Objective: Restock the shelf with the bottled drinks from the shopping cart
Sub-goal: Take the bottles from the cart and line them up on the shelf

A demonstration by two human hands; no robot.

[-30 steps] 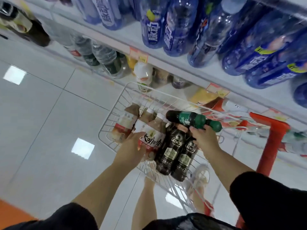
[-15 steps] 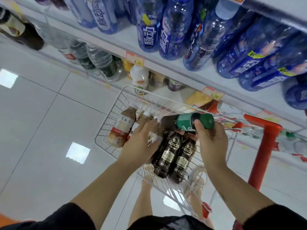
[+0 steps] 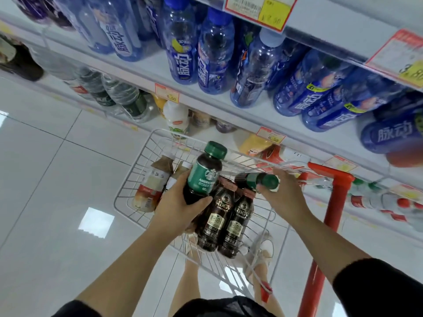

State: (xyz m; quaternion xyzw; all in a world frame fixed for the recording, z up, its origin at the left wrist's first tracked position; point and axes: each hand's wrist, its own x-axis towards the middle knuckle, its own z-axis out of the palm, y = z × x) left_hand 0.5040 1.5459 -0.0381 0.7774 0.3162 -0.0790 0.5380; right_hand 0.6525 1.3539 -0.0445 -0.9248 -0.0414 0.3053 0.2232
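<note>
My left hand (image 3: 176,202) grips a dark coffee bottle with a green label and green cap (image 3: 203,172), held upright above the white wire cart basket (image 3: 128,191). My right hand (image 3: 281,193) holds a second green-capped coffee bottle (image 3: 256,179) lying sideways over the basket. Inside the basket stand two dark coffee bottles with gold labels (image 3: 225,220) and several light brown milk-tea bottles (image 3: 152,184), partly hidden by my left hand. The white shelf (image 3: 233,101) with blue drink bottles (image 3: 215,53) runs above and behind the cart.
The cart's red frame post (image 3: 329,223) rises at the right. Lower shelves hold clear water bottles (image 3: 123,97), a white bottle (image 3: 176,117) and red-capped bottles (image 3: 389,202). Price tags (image 3: 167,92) line the shelf edges. My feet show through the basket above the white tiled floor (image 3: 45,179).
My left hand has taken hold of a green-labelled coffee bottle and lifted it upright out of the basket. My right hand with its bottle has shifted to the right. The view has tilted up toward the shelf.
</note>
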